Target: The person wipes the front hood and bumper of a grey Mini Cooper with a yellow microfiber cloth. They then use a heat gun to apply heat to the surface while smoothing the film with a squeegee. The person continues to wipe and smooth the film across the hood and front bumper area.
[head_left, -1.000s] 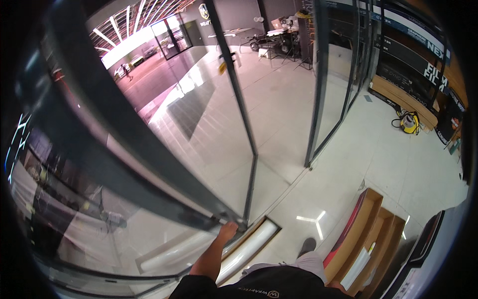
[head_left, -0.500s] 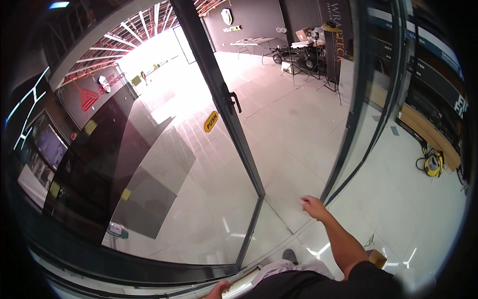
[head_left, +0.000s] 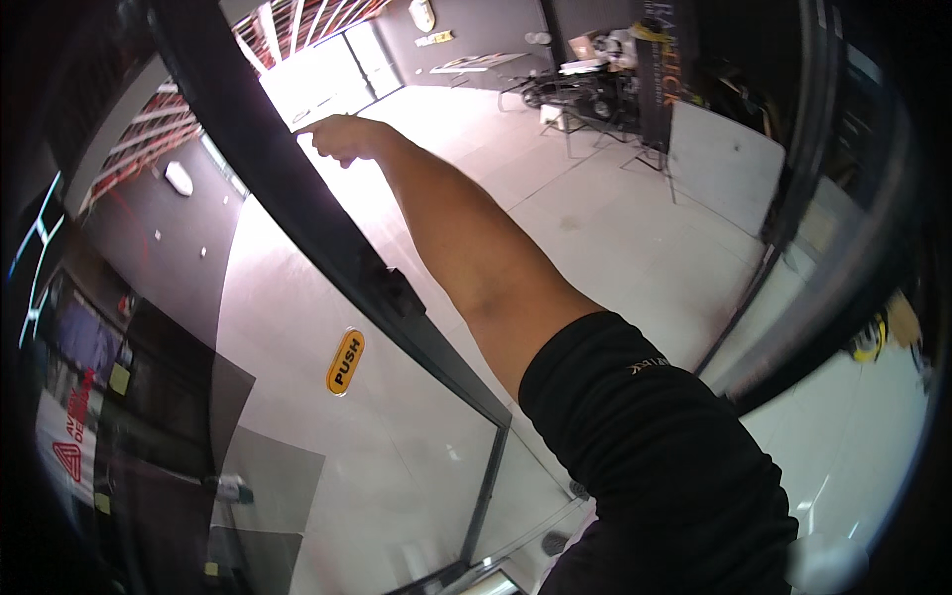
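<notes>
My right arm stretches up and across the view, and my right hand (head_left: 344, 139) is at the dark upright frame (head_left: 253, 139) of a glass door. The index finger points out, its tip at the frame's edge, while the other fingers are loosely bent; no object shows in the hand. Below it on the same frame sits a dark door handle (head_left: 399, 290). A yellow oval sticker (head_left: 346, 362) is on the glass pane (head_left: 387, 466). Darker grey film-like panels (head_left: 273, 476) show on or through the glass at lower left. My left hand is out of view.
Beyond the doorway lies a pale tiled floor (head_left: 585, 258). A white board (head_left: 724, 164) leans at the right, near stands and a cluttered table. Another dark-framed glass panel (head_left: 793, 327) borders the opening. A yellow-and-black device (head_left: 871, 339) is at far right.
My right hand has risen from low beside the doorway to the upper door frame. My left hand has left the view. The view has shifted, bringing the door frame closer.
</notes>
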Motion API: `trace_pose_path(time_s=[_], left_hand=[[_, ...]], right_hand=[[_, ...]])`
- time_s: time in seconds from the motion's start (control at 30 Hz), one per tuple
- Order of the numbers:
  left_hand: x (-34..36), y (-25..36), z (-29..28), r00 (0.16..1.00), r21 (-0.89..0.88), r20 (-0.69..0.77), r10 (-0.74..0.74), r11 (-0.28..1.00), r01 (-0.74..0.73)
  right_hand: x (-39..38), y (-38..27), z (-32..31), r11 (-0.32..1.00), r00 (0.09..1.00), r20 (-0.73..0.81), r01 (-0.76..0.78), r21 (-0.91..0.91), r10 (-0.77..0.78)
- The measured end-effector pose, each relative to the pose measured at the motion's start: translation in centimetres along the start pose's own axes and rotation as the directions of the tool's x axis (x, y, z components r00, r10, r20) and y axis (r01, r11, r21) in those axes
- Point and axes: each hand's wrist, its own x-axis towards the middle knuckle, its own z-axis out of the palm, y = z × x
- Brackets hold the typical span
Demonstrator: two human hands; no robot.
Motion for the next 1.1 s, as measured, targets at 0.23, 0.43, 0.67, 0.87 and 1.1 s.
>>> trace_pose_path(time_s=[0.23, 0.43, 0.67, 0.87, 1.1], left_hand=[[-8.7, -7.6, 7.8, 0.956, -0.374, -0.237, -0.174, 0.924, 0.075], [-16.4, -15.3, 14.8, 0.875, -0.587, -0.364, -0.320, 0.808, 0.051], [-21.8, -18.7, 15.4, 0.820, -0.628, -0.487, -0.301, 0.773, -0.089], [-25.4, -28.6, 18.2, 0.851, -0.641, -0.396, -0.344, 0.767, 0.011], [-27.1, -35.9, 13.6, 0.932, -0.377, -0.273, -0.239, 0.918, 0.125]], right_hand=[[-10.3, 10.4, 5.8, 0.879, 0.928, 0.060, -0.368, 0.303, 0.368], [-22.6, 1.8, 16.6, 0.466, 0.716, 0.102, -0.548, 0.694, 0.690], [-24.8, -0.2, 18.0, 0.560, 0.690, -0.143, -0.430, 0.708, 0.710], [-36.0, -9.3, 12.4, 0.555, 0.527, -0.306, -0.416, 0.720, 0.793], [-49.5, -20.6, 6.7, 0.589, 0.468, -0.405, -0.363, 0.722, 0.786]])
